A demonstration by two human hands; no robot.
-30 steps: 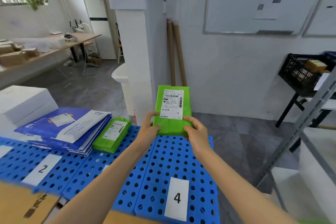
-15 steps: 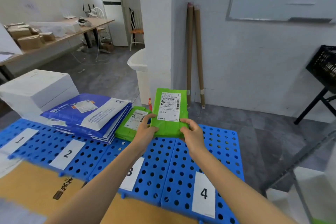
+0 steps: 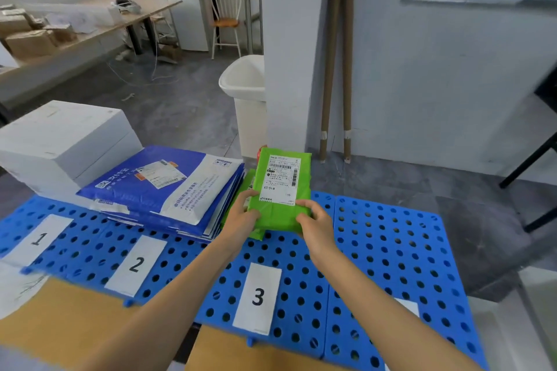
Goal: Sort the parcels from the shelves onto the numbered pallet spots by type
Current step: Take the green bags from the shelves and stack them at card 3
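Observation:
I hold a green parcel (image 3: 281, 190) with a white shipping label by its near end, my left hand (image 3: 242, 214) gripping its left corner and my right hand (image 3: 315, 224) its right corner. It hangs low over the far end of spot 3 (image 3: 257, 298) on the blue perforated pallet (image 3: 388, 250). Under it a second green parcel (image 3: 244, 182) lies on the pallet, mostly hidden. Blue and white mailers (image 3: 168, 187) are stacked behind label 2 (image 3: 137, 265), and white boxes (image 3: 63, 141) stand behind label 1 (image 3: 37, 239).
A white bin (image 3: 244, 99) stands beside a white pillar (image 3: 289, 48) just past the pallet. Two cardboard tubes (image 3: 339, 69) lean on the wall. Brown cardboard (image 3: 75, 322) lies at the pallet's near edge. A long bench with boxes (image 3: 33, 39) runs along the left.
My view has swung left and down, so labels 1 to 3 now show. Both hands have brought the green parcel lower, over the green parcel lying at spot 3.

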